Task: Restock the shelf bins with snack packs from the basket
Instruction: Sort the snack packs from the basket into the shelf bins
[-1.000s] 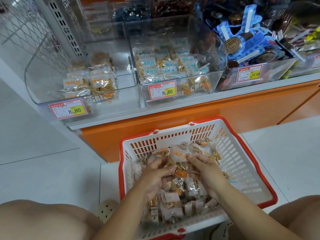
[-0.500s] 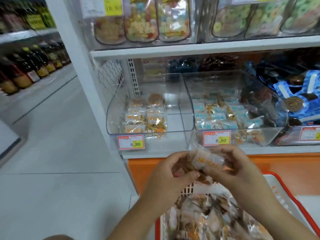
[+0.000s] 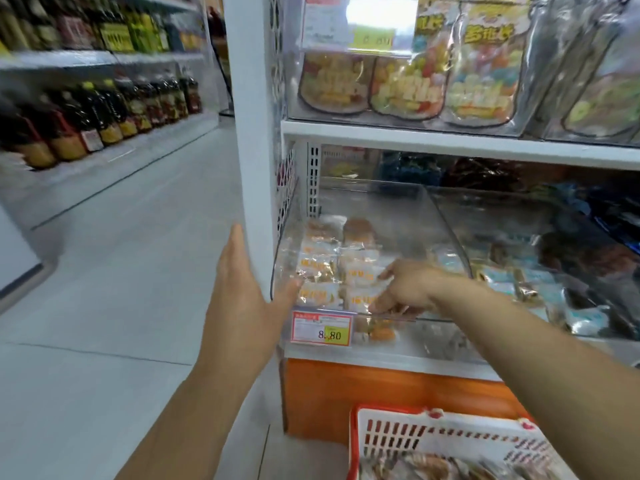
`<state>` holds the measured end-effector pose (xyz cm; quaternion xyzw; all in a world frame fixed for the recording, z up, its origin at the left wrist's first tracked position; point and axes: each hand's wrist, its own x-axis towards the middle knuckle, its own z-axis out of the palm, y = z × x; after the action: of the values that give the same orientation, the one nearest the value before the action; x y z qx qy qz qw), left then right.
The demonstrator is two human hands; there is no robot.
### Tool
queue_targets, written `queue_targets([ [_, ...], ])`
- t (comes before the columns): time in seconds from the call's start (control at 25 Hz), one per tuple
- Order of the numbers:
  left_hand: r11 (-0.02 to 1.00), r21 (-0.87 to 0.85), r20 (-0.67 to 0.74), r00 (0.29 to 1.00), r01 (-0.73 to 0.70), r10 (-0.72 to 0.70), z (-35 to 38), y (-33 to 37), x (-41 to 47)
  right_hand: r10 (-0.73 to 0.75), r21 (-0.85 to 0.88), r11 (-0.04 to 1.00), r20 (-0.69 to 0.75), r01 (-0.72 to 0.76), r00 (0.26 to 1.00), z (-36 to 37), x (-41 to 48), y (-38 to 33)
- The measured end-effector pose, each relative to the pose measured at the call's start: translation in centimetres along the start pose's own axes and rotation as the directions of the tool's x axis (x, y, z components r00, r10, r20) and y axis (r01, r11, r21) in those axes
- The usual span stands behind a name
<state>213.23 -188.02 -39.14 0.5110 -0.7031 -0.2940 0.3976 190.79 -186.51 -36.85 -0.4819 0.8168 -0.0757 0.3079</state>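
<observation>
**Pack moved from basket to left bin**

The left hand [image 3: 239, 292], which half a second ago shared a pack with the right, is now flat and empty. Its fingers [image 3: 237, 244] are straight and its thumb is against the clear bin [image 3: 398, 209] corner. Inside the bin, the right hand [image 3: 412, 289] rests loosely spread fingers on the stacked snack packs [image 3: 318, 268], with no pinch visible. Judgement: one pack delivered. The basket [image 3: 398, 438] below remains well filled.
</observation>
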Motion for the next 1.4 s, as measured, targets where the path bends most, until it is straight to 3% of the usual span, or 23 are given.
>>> queue_targets([
  [0.16, 0.999, -0.051, 0.032, 0.999, 0.004, -0.002, 0.3, 0.1, 0.6, 0.079, 0.129, 0.989, -0.008, -0.078, 0.997, 0.6, 1.6, 0.4],
  [0.36, 0.999, -0.04, 0.022, 1.0, -0.01, 0.011, 0.6, -0.9, 0.9, 0.133, 0.028, 0.991, -0.024, -0.132, 0.991, 1.0, 1.8, 0.4],
  [0.44, 0.999, -0.034, 0.016, 1.0, 0.012, -0.012, 0.7, -1.1, 0.8, 0.088, 0.02, 0.996, -0.076, -0.087, 0.993, 0.7, 0.4, 0.5],
  [0.48, 1.0, -0.015, 0.001, 1.0, 0.017, -0.017, 0.7, -1.2, 0.4, 0.003, 0.07, 0.997, -0.186, 0.01, 0.983, 0.7, -0.6, 0.7],
  [0.52, 1.0, 0.02, -0.027, 1.0, 0.016, -0.015, 0.6, -1.0, -0.2, -0.097, 0.143, 0.977, -0.349, 0.155, 0.932, 0.8, -2.2, 1.1],
  [0.6, 0.994, 0.097, -0.131, 0.99, -0.044, 0.056, 0.7, -0.6, -2.4, -0.242, 0.219, 0.835, -0.678, 0.505, 0.694, 2.1, -6.7, 2.7],
  [0.64, 0.988, 0.123, -0.182, 0.976, -0.098, 0.119, 0.9, -0.4, -3.6, -0.26, 0.214, 0.776, -0.749, 0.594, 0.61, 3.5, -8.7, 4.3],
  [0.68, 0.978, 0.135, -0.203, 0.962, -0.16, 0.185, 1.3, 0.0, -5.0, -0.26, 0.212, 0.766, -0.761, 0.607, 0.594, 5.5, -10.1, 6.7],
  [0.72, 0.965, 0.149, -0.17, 0.955, -0.217, 0.241, 2.0, 0.3, -6.3, -0.247, 0.226, 0.796, -0.726, 0.562, 0.642, 7.6, -10.9, 9.5],
  [0.76, 0.95, 0.167, -0.074, 0.958, -0.263, 0.278, 3.3, 0.3, -8.0, -0.203, 0.253, 0.856, -0.638, 0.451, 0.743, 10.1, -11.5, 12.8],
  [0.84, 0.934, 0.176, 0.248, 0.932, -0.312, 0.264, 6.3, 0.0, -11.5, -0.071, 0.215, 0.965, -0.331, 0.149, 0.941, 14.9, -12.1, 18.8],
  [0.88, 0.937, 0.167, 0.424, 0.88, -0.308, 0.214, 7.9, -0.4, -13.5, -0.015, 0.164, 0.985, -0.175, 0.044, 0.984, 17.1, -12.6, 21.4],
  [1.0, 0.923, 0.225, 0.816, 0.578, -0.311, -0.005, 12.6, -2.7, -18.9, 0.011, 0.187, 0.982, 0.065, -0.023, 0.998, 22.0, -13.4, 25.1],
  [1.12, 0.854, 0.314, 0.936, 0.285, -0.416, -0.205, 15.8, -5.0, -22.4, -0.021, 0.241, 0.97, 0.191, -0.026, 0.981, 25.5, -13.0, 26.2],
  [1.2, 0.828, 0.353, 0.933, 0.223, -0.436, -0.281, 16.9, -5.7, -23.7, -0.017, 0.153, 0.988, 0.282, -0.027, 0.959, 27.4, -13.3, 27.1],
  [1.4, 0.799, 0.386, 0.921, 0.246, -0.462, -0.303, 16.8, -6.1, -23.2, -0.019, 0.009, 1.0, 0.287, 0.018, 0.958, 28.2, -14.0, 28.0],
])
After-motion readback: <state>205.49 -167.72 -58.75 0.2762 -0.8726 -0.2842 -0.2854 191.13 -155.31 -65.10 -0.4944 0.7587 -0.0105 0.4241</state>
